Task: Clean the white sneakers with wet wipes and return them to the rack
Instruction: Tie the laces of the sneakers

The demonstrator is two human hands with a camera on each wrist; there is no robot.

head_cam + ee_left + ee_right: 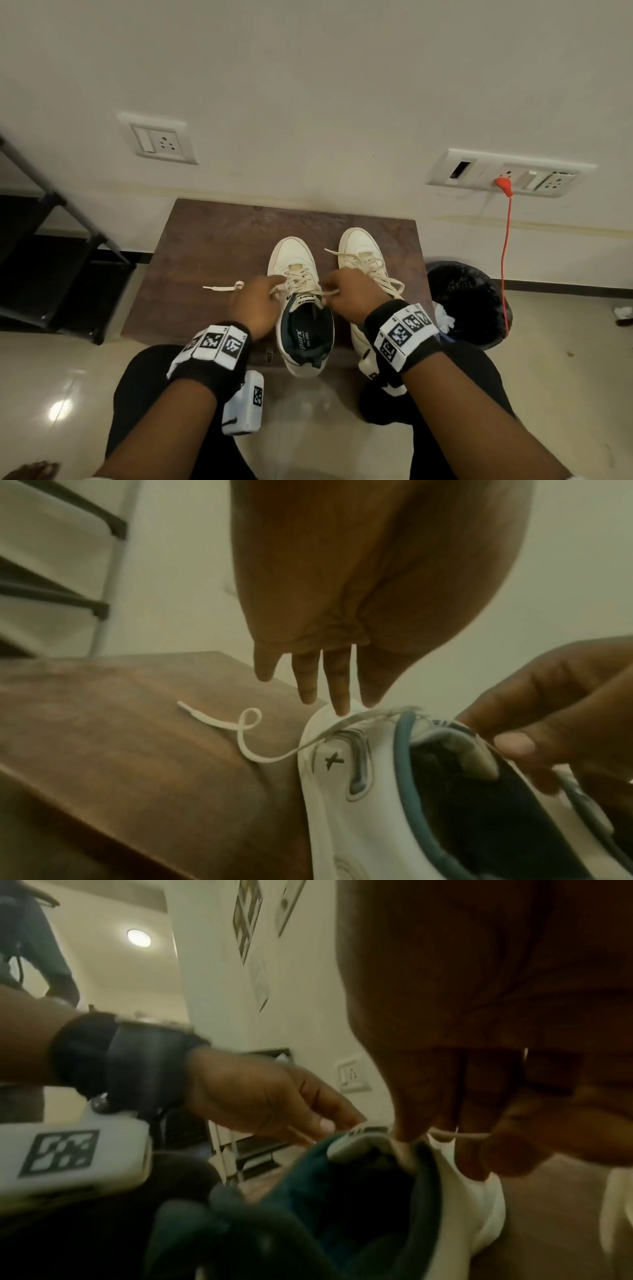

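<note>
Sneakers: both stand on the brown stool [212,240] in front of you, toes to the wall; the left sneaker [301,308] sits between your hands, the right sneaker [359,253] just beside it.
Left hand: your left hand [255,305] has fingers extended down to the laces; whether it holds one, you cannot tell.
Right hand: your right hand [349,294] pinches a lace [330,294] by the tongue.
Loose lace: one end [219,723] trails left across the stool.
Around: black rack [51,274] at left, black bin [469,301] at right, orange cable [506,246] hanging from the wall socket [507,174].
</note>
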